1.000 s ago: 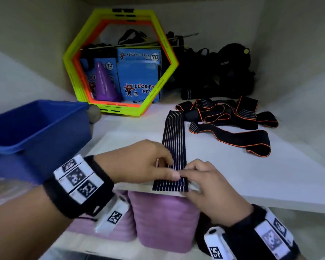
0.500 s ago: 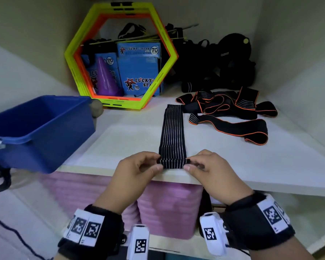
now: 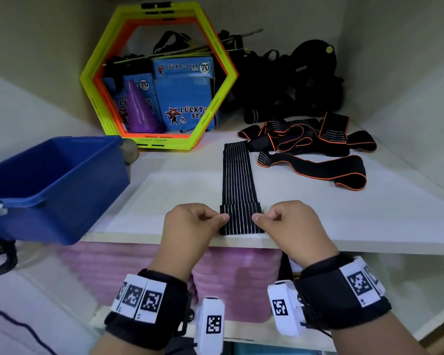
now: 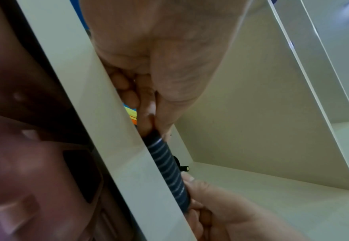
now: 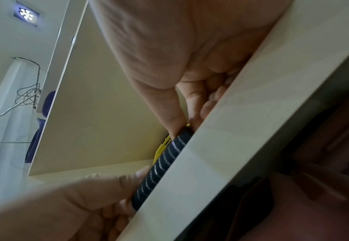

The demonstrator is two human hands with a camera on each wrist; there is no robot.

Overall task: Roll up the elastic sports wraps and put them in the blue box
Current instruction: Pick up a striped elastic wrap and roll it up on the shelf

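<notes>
At the front edge of the shelf (image 3: 344, 221), the folded near end of the striped wrap (image 3: 237, 180) is pinched at its left side by the left hand (image 3: 190, 226) and at its right by the right hand (image 3: 295, 226). If uneven pressure is applied, a skewed, loose roll is likely; the blue box (image 3: 57, 185) waits left.

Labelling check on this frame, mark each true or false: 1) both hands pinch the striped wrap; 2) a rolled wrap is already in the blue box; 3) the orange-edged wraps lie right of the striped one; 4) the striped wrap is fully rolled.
1) True: left hand and right hand pinch the striped wrap at its near end.
2) False: what shows of the blue box inside holds no wrap.
3) True: the orange-edged wraps lie right.
4) False: only the near end is folded over; the rest lies flat.
</notes>
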